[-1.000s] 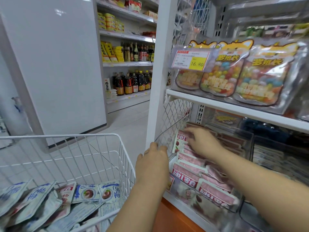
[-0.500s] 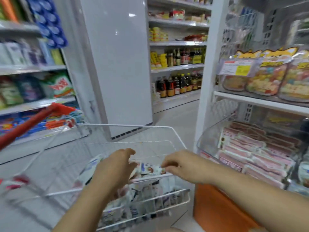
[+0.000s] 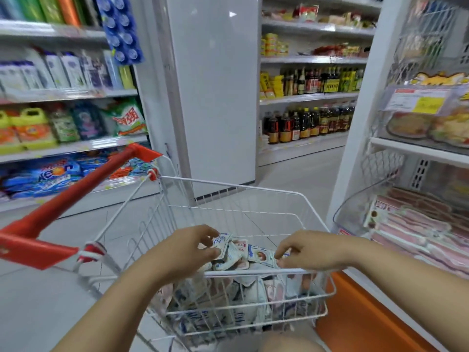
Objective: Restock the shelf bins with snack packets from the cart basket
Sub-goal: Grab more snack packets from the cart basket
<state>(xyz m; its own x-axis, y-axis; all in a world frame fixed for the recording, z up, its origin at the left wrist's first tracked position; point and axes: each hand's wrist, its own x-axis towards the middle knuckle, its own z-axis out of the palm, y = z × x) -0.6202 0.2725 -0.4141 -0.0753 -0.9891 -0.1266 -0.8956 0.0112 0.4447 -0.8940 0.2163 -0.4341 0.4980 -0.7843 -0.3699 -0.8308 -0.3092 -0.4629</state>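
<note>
**Both hands down in the basket, gathering stock**

Head view: the left hand [image 3: 195, 246] is curled and pinches a blue-and-white snack packet [image 3: 222, 244] on top of the heap in the white wire cart basket [image 3: 253, 189]. The right hand [image 3: 307, 252] is curled too, and its fingertips nip the edge of a neighbouring packet [image 3: 262, 256] near the front rim. Right of the cart, the clear shelf bin [image 3: 355, 212] already holds rows of pink packets [image 3: 416, 224] and looks near full. The basket heap runs deep. Judged well short of done, with many packets left to shelve.
</note>
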